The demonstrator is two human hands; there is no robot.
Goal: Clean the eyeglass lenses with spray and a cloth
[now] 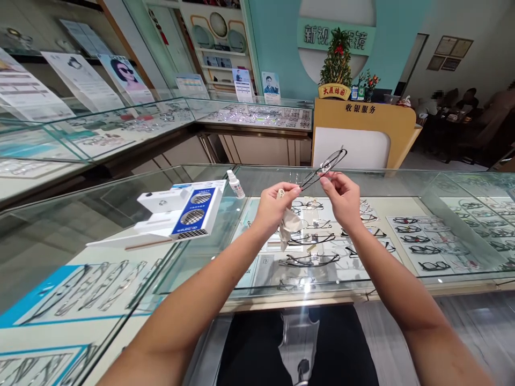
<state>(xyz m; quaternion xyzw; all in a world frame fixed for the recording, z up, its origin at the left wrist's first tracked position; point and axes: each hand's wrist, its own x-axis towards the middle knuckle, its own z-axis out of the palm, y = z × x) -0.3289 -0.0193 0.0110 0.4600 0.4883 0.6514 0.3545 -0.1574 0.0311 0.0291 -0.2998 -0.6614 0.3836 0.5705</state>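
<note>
- Raised characters on the wall sign (336, 36), at twelve o'clock from the hands, read "新视" and "镜"; a tall plant (337, 61) covers the middle.
- The cashier desk (402, 120), toward one o'clock, is lettered "收银服务"; the red-and-yellow plaque (334, 92) at the plant's base bears "大展鸿图".
- Black-rimmed eyeglasses (335, 160), a small white tag on one lens, are held above the glass-topped bench (249, 304), at two o'clock from the left hand (277, 205) and eleven from the right hand (343, 197).
- The right hand pinches the frame between thumb and fingers; the left hand grips a pale cloth (288, 226), its fingertips at the eyeglasses' lower end.
- A white spray bottle (236, 185) leans toward ten o'clock from the left hand, a blue-and-white box (196, 212) toward nine; their small print is illegible.
- Fingers partly hide the frame; seated people (432, 104) at two o'clock are blurred, and both arms are cut off by the lower edge.
</note>
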